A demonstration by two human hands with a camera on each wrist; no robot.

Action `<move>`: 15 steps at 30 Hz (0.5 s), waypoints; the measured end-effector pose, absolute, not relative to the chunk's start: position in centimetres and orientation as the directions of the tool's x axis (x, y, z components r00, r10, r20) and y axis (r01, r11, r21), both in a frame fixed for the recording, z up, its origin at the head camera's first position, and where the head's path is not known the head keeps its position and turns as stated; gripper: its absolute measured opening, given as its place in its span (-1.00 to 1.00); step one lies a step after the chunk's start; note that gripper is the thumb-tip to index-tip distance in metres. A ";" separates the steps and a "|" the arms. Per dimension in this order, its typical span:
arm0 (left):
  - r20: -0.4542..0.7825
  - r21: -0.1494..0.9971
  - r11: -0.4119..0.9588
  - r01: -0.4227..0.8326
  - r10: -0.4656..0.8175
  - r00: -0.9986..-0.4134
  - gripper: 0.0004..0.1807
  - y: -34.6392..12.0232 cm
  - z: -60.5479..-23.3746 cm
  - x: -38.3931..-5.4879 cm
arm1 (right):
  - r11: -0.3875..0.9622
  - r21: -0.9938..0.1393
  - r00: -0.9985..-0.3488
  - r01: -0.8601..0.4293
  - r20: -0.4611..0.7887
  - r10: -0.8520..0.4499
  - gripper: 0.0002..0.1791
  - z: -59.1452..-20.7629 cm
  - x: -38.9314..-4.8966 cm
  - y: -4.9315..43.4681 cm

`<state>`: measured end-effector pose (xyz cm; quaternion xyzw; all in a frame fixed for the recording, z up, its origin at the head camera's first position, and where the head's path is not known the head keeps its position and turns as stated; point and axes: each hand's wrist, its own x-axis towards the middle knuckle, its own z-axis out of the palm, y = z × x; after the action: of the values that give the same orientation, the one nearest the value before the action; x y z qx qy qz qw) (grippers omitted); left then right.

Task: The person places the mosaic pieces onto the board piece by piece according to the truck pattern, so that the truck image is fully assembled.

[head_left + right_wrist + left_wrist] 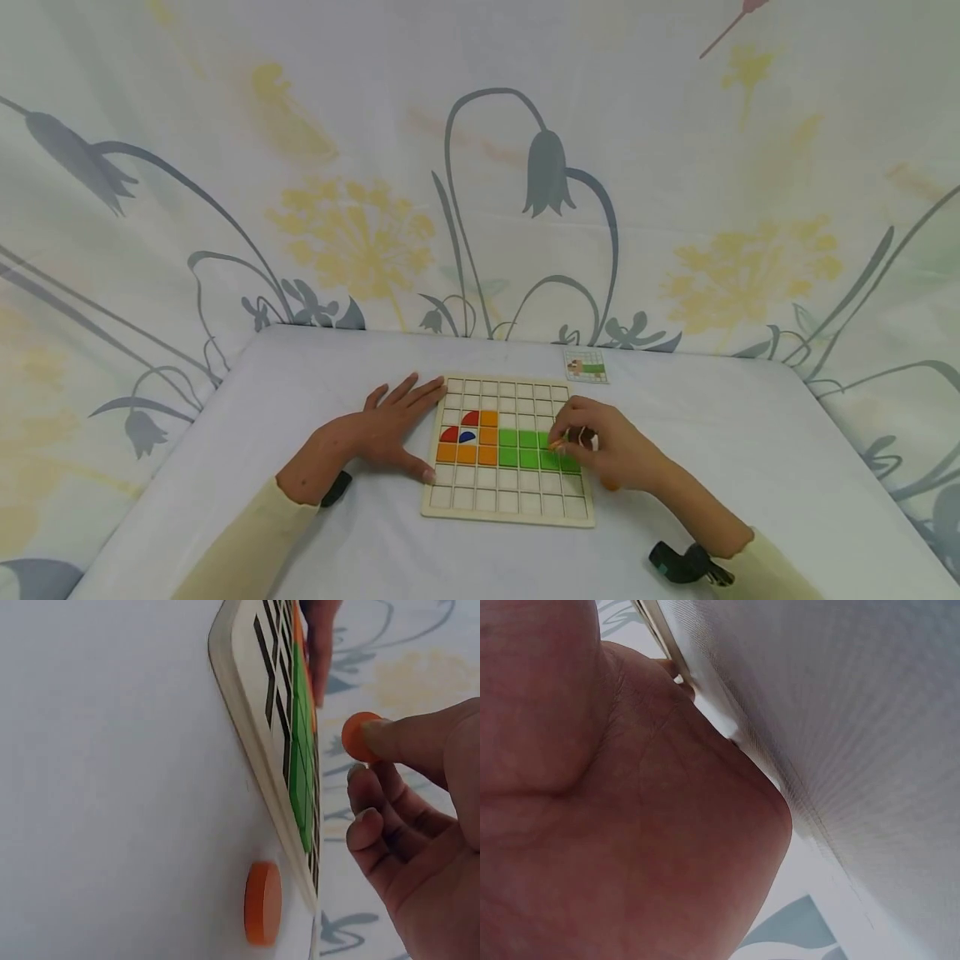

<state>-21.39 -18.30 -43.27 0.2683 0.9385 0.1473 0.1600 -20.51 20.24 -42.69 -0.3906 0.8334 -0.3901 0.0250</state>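
Observation:
A square wooden grid board point(505, 503) lies on the table. Green square tiles point(528, 458) form a block right of its middle, and orange square tiles point(467, 454) sit to their left with red and blue rounded pieces point(468, 436). My left hand point(386, 429) is spread at the board's left edge, fingers straight; its palm fills much of the left wrist view. Over the board's right side, my right hand point(618, 446) pinches a small round orange disc point(360, 736) between thumb and finger. Something dark brown point(576, 435) shows by those fingers in the head view.
A second orange disc point(262, 904) lies on the table close to the board's right edge. A small picture card point(587, 366) lies behind the board to the right. Flower-printed cloth point(495, 167) hangs behind the white table point(375, 542).

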 end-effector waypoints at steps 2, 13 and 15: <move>-0.221 0.363 0.813 0.456 0.550 -0.805 0.40 -18.3 -43.3 -21.4 | 0.369 -0.670 -0.679 -0.645 0.281 -0.678 -0.87 -42.8 -20.5 19.0; -0.219 0.363 0.813 0.456 0.550 -0.806 0.40 -18.4 -43.5 -21.4 | 0.392 -0.688 -0.680 -0.611 0.202 -0.705 -0.89 -43.0 -20.1 12.8; -0.215 0.367 0.809 0.459 0.554 -0.804 0.41 -18.4 -43.4 -21.5 | 0.397 -0.688 -0.682 -0.608 0.196 -0.705 -0.89 -43.2 -20.0 12.0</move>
<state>-21.47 -18.38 -43.44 0.2701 0.9378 0.1501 0.1581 -20.02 11.97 -43.15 -0.3939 0.8333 -0.3826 0.0634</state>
